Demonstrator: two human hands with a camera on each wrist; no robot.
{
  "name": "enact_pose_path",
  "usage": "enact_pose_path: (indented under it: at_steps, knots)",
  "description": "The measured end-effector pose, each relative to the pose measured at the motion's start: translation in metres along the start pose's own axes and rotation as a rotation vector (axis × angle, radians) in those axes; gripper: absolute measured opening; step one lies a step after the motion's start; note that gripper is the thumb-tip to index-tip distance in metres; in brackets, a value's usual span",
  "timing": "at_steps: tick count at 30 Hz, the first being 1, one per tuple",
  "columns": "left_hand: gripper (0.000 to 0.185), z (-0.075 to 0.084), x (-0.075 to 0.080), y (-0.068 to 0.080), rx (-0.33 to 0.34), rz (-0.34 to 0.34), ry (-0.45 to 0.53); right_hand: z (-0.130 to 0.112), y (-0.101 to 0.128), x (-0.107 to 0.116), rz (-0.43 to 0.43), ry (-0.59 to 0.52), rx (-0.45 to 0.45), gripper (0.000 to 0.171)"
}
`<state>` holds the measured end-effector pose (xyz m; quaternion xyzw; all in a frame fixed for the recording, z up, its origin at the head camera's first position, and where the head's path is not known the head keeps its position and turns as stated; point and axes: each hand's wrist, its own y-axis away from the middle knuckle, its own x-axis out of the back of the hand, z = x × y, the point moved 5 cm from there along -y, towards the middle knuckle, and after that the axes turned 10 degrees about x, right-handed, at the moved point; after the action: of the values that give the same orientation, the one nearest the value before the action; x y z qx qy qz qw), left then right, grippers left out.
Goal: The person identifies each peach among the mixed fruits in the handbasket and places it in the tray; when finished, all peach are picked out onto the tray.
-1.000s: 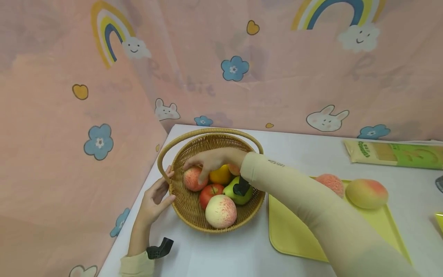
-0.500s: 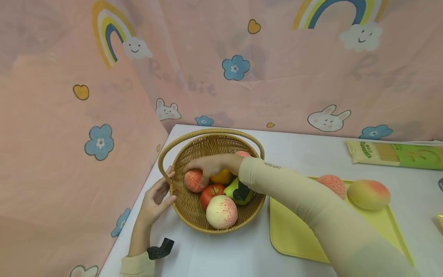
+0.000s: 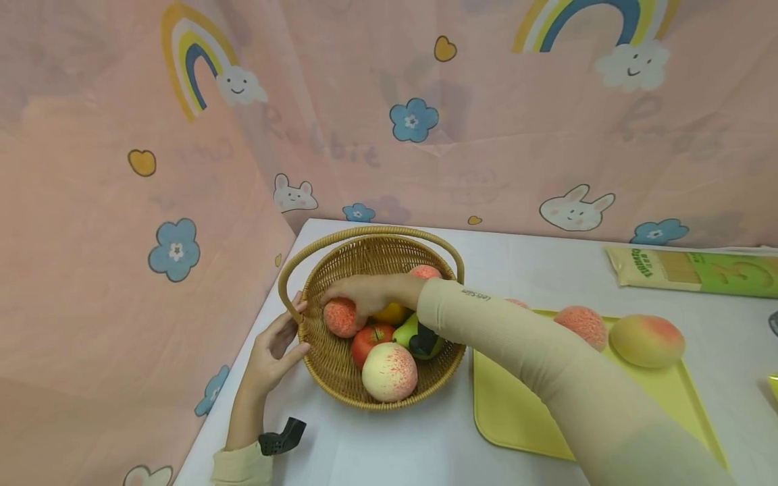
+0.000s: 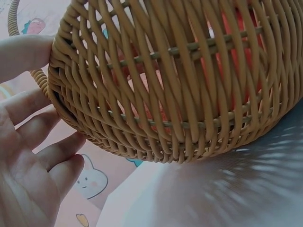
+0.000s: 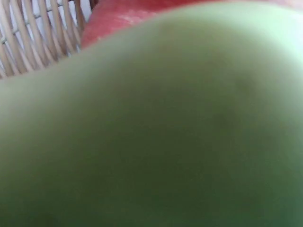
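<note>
A round wicker basket (image 3: 331, 368) with an arched handle holds several fruits. My left hand (image 3: 267, 354) holds its left side, thumb and fingers spread at the rim beside the handle's base; in the left wrist view its fingertips meet the woven wall. Reaching inside, my right hand (image 3: 358, 295) grips a red-speckled peach (image 3: 339, 318), thumb on its right side. Around it lie a red apple (image 3: 369, 343), a pale peach (image 3: 389, 372), a green pear (image 3: 406, 331), a yellow-orange fruit (image 3: 391, 312) and another peach (image 3: 425, 271). In the right wrist view the blurred pear (image 5: 165, 132) fills the frame.
Right of the basket is a yellow tray (image 3: 516, 405) bearing a peach (image 3: 580, 325) and a mango (image 3: 647, 341), partly covered by my right sleeve (image 3: 547, 364). A green and beige noodle pack (image 3: 693, 272) lies at the back right. A pink curtain (image 3: 474, 135) hangs behind.
My right hand has lowered and wrapped its fingers further round the peach, which has turned to a redder side. The peach behind my wrist shows more. The left hand keeps its place.
</note>
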<state>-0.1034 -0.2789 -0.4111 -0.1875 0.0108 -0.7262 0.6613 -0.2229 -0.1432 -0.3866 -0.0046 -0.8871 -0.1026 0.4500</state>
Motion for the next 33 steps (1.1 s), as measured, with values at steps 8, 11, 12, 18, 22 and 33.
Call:
enact_pose_path:
  at_steps: [8,11,12,18,22,33]
  knots:
    - [0.059,-0.0003,0.0002,0.0005,0.002,0.005,-0.008,-0.0031,0.0003,0.0036,0.003,-0.029,0.009,0.064]
    - [0.060,-0.0012,0.0006,0.0006,-0.001,0.001,-0.002,-0.0018,-0.0004,0.0006,-0.016,-0.032,0.005,0.067]
    - [0.060,-0.0015,0.0007,0.0006,-0.001,0.000,0.000,-0.0015,-0.0003,-0.0001,-0.017,-0.029,0.005,0.068]
    - [0.060,-0.0018,0.0007,0.0004,0.003,-0.005,0.016,-0.0016,0.0000,-0.0021,-0.035,0.001,0.017,0.071]
    - [0.059,0.0008,0.0002,0.0003,0.000,-0.004,0.015,-0.0019,0.0001,-0.0018,-0.027,0.021,0.020,0.070]
    - [0.059,0.0009,0.0008,0.0007,-0.008,-0.001,-0.001,0.0005,0.0061,0.0073,0.096,-0.019,0.034,0.067]
